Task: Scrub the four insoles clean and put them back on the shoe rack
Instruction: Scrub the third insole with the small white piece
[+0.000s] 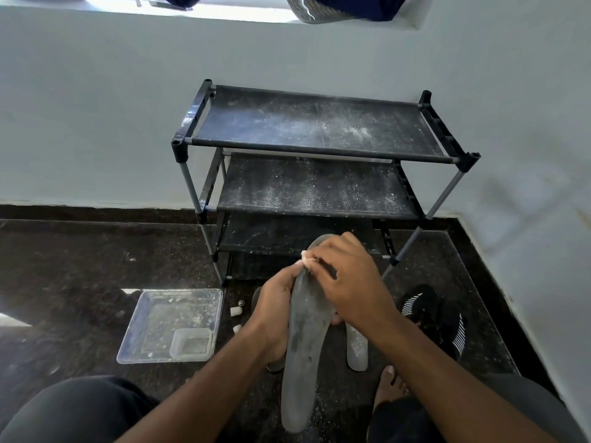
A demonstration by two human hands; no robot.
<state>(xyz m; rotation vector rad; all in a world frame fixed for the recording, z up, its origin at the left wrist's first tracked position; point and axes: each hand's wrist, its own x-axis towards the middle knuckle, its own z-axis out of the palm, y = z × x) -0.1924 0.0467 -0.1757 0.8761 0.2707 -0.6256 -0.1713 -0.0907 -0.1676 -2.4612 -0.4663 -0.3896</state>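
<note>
left hand grips one insole; right hand pinches one scrub piece (second insole on floor).

Matt cloth shelves, glossy stone floor, clear plastic tray.

At your 12 o'clock the shoe rack has matt black cloth shelves speckled with white powder, dull grey metal poles and glossy black plastic corners. The insole you hold looks matt grey, smudged and slightly rough. At 9 o'clock the tray is clear plastic, dusty. The floor is dark polished stone.
</note>
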